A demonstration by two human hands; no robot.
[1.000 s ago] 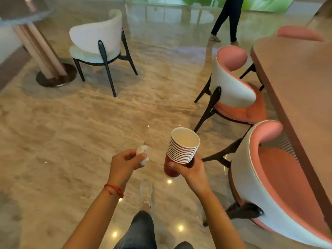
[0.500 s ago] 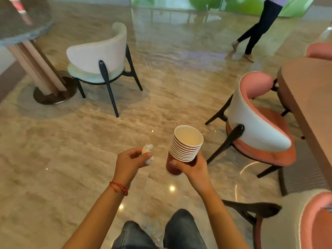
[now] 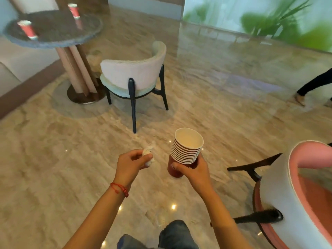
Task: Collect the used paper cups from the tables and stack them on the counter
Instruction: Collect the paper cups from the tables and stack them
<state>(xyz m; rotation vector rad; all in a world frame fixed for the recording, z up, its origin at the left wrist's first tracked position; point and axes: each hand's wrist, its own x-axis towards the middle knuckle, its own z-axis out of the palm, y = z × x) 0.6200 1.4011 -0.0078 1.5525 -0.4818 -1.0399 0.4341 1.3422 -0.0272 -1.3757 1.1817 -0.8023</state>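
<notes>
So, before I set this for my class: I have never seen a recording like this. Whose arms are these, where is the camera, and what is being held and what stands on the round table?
There is no machine here. A person wears one wide-angle camera on the head, looking forward and down, so you see their own two arms.

The right hand holds a stack of nested paper cups, red outside, cream inside. The left hand, with a red thread at the wrist, pinches a crumpled white tissue.

Ahead on the left is a round dark table with two red paper cups standing on it: a near cup and a far cup. A pale chair stands beside the table, and a pink chair is at the right. Another person's leg shows at the far right edge.
</notes>
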